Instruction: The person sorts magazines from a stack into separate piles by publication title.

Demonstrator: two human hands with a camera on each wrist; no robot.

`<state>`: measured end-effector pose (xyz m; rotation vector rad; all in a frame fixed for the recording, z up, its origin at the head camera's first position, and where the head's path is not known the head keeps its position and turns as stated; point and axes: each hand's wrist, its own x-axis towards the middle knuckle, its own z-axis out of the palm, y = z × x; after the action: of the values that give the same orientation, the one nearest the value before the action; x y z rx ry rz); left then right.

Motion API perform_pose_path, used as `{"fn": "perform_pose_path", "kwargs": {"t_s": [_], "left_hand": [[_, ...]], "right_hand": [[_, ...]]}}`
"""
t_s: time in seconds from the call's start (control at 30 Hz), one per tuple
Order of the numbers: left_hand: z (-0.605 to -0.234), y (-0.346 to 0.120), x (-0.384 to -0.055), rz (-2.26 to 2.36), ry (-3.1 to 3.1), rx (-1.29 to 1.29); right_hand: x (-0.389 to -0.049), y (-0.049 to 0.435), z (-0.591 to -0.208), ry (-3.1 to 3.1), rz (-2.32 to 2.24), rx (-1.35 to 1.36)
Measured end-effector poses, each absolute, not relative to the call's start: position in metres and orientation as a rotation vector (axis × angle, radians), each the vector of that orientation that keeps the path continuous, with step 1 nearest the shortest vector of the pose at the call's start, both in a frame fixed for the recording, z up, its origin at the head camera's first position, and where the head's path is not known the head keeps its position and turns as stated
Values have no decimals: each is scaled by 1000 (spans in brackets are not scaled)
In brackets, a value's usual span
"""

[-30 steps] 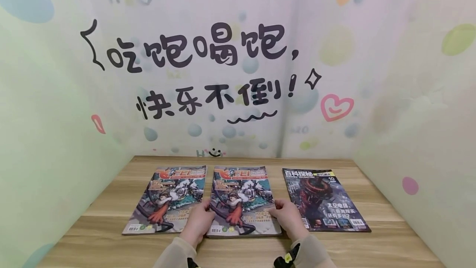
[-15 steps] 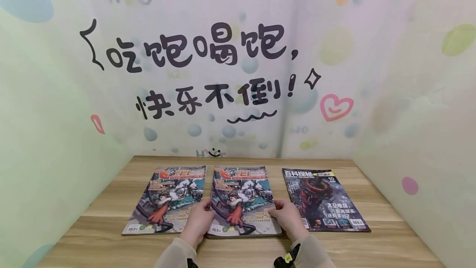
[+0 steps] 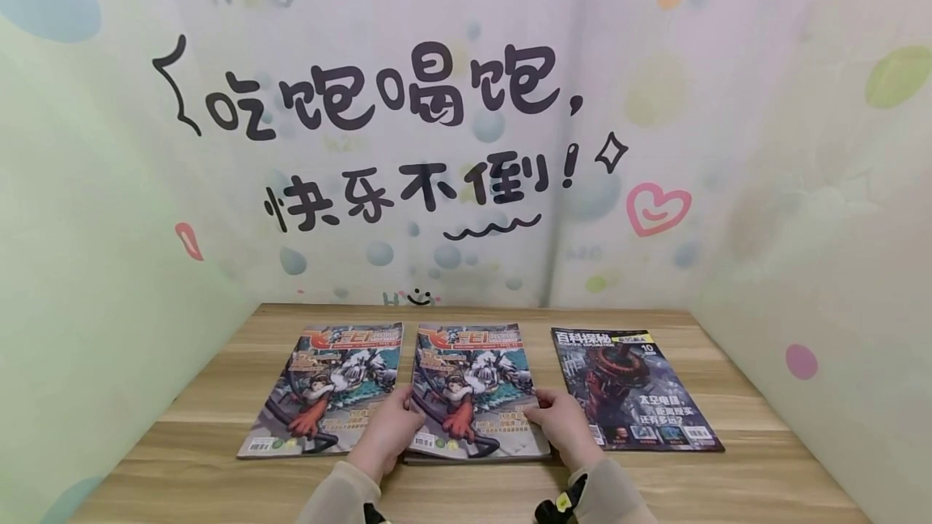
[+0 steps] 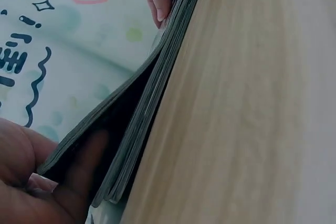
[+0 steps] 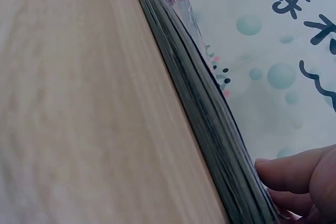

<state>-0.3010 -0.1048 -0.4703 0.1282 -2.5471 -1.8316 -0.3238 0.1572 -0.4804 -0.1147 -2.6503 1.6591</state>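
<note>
Three magazines lie side by side on a wooden table [image 3: 728, 475]. The middle magazine [image 3: 473, 378] has a colourful cartoon cover. My left hand [image 3: 386, 427] grips its left edge and my right hand [image 3: 568, 427] grips its right edge, near the lower corners. In the left wrist view a finger of my left hand [image 4: 31, 182] is slipped between the pages of the magazine [image 4: 157, 93], and the upper sheets are lifted a little. In the right wrist view my right hand's fingers [image 5: 304, 182] rest against the magazine's page edge [image 5: 210, 114].
A matching cartoon magazine [image 3: 328, 386] lies to the left and a dark science magazine [image 3: 633, 386] to the right. Printed fabric walls with black lettering close in the table at the back and on both sides.
</note>
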Motion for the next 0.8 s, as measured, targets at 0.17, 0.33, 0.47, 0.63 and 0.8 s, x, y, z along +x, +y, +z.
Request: {"fn": "perform_pose_path", "kwargs": {"t_s": [0.17,0.33,0.47,0.63,0.8], "left_hand": [[-473,-106,-300,-2043,-2413,129],[-475,-108,-300,-2231,-2280,164],[-476,-110,-301,-2348,-2202,184],[-475,-110,-301,-2409,-2155,208],[-475,-110,-302,-2429,-2131,191]], "right_hand": [[-325,158,-482,-2638,1669,-121],[-325,157,-482,-2635,1686,-135],[-324,157,-480,-2602,1729,-152],[-324,156,-480,-2575,1761,-197],[-325,156,-481,-2551,1785,-223]]}}
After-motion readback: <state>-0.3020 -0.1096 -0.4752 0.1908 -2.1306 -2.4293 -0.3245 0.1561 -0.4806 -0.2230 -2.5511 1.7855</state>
